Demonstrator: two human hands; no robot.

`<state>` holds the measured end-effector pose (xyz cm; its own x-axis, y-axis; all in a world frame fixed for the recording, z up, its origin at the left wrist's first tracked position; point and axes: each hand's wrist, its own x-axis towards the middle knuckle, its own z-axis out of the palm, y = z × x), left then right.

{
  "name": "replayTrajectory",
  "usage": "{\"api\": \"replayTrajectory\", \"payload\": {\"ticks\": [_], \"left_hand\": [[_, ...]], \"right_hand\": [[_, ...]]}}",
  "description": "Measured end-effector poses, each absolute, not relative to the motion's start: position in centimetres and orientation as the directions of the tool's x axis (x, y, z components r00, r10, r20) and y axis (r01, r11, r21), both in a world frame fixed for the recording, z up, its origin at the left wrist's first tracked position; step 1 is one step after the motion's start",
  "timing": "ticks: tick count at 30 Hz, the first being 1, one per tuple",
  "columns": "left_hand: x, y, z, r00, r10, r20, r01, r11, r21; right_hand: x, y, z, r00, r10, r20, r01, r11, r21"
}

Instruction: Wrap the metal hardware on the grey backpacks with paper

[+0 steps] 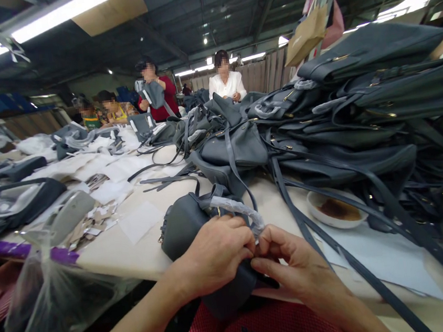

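Note:
A dark grey-green handbag (pixel 186 223) leans at the table's front edge, partly over my lap. Its carrying handle (pixel 237 206) is wrapped in clear plastic and arches up behind my hands. My left hand (pixel 220 248) lies across the bag, fingers curled closed on it near the handle. Close beside it, my right hand (pixel 289 262) has thumb and forefinger brought together at the handle's near end. Whatever is between those fingertips is too small and too covered to make out. Both hands hide the middle of the bag.
Many similar bags are heaped in a pile (pixel 306 141) at the right, long straps trailing over the table. A white bowl (pixel 338 222) with brown contents stands beside white sheets (pixel 389 259). Cardboard scraps (pixel 93 222) and a plastic bag (pixel 56 294) lie left. Several people work beyond.

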<state>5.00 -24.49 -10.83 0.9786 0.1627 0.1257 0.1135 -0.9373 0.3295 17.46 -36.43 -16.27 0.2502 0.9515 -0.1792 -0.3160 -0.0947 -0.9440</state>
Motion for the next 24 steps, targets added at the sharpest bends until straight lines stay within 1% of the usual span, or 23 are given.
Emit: {"api": "replayTrajectory", "payload": {"ticks": [3, 5, 7, 10, 14, 17, 19, 21, 23, 24], "left_hand": [[4.8, -24.5, -11.1, 0.976, 0.177, 0.128, 0.136, -0.951, 0.277], [4.5, -24.3, -11.2, 0.969, 0.190, 0.158, 0.138, -0.947, 0.291], [4.2, -23.9, -11.2, 0.964, 0.190, 0.187, 0.120, -0.936, 0.332], [3.8, -23.4, -11.0, 0.957, 0.191, 0.217, 0.082, -0.898, 0.432], [3.8, -23.0, -11.1, 0.929, 0.275, 0.247, 0.072, -0.789, 0.610], [3.3, -22.7, -11.1, 0.911, 0.325, 0.256, -0.011, -0.601, 0.799], [2.6, -22.6, -10.8, 0.916, 0.300, 0.267, -0.121, -0.430, 0.895], [1.3, -22.6, -10.4, 0.928, 0.241, 0.285, -0.197, -0.330, 0.923], [-0.2, -22.9, -10.0, 0.936, 0.204, 0.287, -0.213, -0.322, 0.923], [-0.9, -23.1, -9.9, 0.942, 0.199, 0.271, -0.194, -0.336, 0.922]], "right_hand": [[17.6, -36.4, -16.4, 0.251, 0.949, -0.189, -0.360, -0.090, -0.929], [17.8, -36.3, -16.6, 0.231, 0.953, -0.196, -0.406, -0.089, -0.909], [18.0, -36.1, -16.9, 0.212, 0.964, -0.163, -0.399, -0.067, -0.914], [18.6, -35.8, -17.5, 0.210, 0.974, -0.085, -0.321, -0.014, -0.947], [19.0, -35.7, -17.9, 0.212, 0.977, -0.035, -0.286, 0.028, -0.958], [18.6, -35.8, -17.9, 0.229, 0.973, -0.020, -0.291, 0.049, -0.955], [18.2, -35.9, -17.8, 0.277, 0.961, -0.005, -0.291, 0.080, -0.953], [18.1, -35.7, -17.8, 0.359, 0.933, 0.029, -0.255, 0.128, -0.958], [18.6, -35.5, -17.6, 0.434, 0.897, 0.080, -0.161, 0.165, -0.973], [19.1, -35.3, -17.4, 0.457, 0.882, 0.116, -0.090, 0.176, -0.980]]}}
